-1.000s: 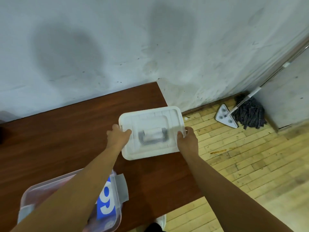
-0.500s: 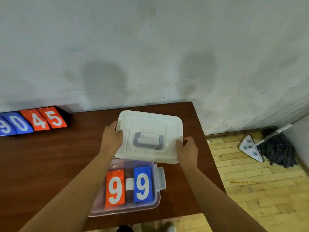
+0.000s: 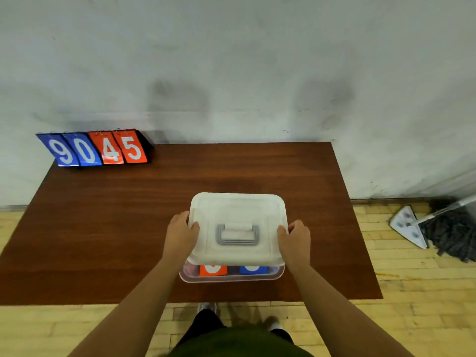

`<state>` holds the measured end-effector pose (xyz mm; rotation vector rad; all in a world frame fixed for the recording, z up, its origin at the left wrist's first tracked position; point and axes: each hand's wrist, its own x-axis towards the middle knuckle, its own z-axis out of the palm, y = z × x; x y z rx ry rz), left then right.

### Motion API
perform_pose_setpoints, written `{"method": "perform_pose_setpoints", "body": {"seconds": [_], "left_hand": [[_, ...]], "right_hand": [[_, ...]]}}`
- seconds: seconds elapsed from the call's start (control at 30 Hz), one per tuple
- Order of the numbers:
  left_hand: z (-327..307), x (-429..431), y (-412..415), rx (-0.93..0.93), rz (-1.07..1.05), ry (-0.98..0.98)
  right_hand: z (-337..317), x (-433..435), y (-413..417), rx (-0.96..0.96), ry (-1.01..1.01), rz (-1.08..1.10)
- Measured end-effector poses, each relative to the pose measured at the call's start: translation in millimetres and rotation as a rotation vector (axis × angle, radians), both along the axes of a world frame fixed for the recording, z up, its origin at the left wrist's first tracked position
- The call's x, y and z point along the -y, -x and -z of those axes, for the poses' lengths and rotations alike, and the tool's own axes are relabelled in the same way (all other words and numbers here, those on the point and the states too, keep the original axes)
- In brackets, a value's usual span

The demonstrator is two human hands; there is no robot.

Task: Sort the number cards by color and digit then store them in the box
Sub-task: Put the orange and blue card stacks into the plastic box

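A white plastic lid [image 3: 238, 210] with a grey handle [image 3: 237, 235] is held over a clear plastic box [image 3: 231, 278] on the brown table [image 3: 128, 215]. My left hand [image 3: 180, 234] grips the lid's left edge and my right hand [image 3: 295, 239] grips its right edge. The lid covers most of the box. Under its near edge, the tops of an orange card [image 3: 213, 269] and a blue card [image 3: 253, 269] show inside the box. Whether the lid rests on the box I cannot tell.
A flip scoreboard [image 3: 95, 149] with blue 9, blue 0, orange 4 and orange 5 stands at the table's far left by the white wall. A mop [image 3: 438, 225] lies on the wooden floor to the right. My legs and shoes show below the table's near edge.
Both hands carried the lid from the table's far right corner toward me and over the box. The cards in the box, fully seen half a second ago, are now mostly covered.
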<state>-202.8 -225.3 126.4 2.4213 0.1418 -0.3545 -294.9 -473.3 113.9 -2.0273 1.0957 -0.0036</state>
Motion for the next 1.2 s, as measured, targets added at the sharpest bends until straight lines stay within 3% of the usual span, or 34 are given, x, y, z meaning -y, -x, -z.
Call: {"method": "perform_pose_setpoints", "body": {"seconds": [0.23,0.4,0.87,1.13,1.2], "left_hand": [[9.1,-9.3,9.9,0.038,-0.034,-0.027],[14.6,-18.3,8.1,-0.061,-0.035,-0.097],[14.8,-0.7,-34.5,-0.093,-0.015,0.044],[26.9,-6.2,-17.4,-0.098,-0.06,-0.07],[24.9,-4.8,-16.6,-0.195,-0.115,0.007]], "right_hand": [[1.6,-12.4,6.6,-0.032,-0.026,-0.014],[2.8,-20.6,12.1,-0.047,-0.05,-0.045],[-0.3,7.2,-26.9,-0.052,-0.11,-0.038],[14.8,1.9,-11.3,-0.041,0.077,-0.062],[14.4,1.4,-10.6,-0.071,-0.031,0.025]]}}
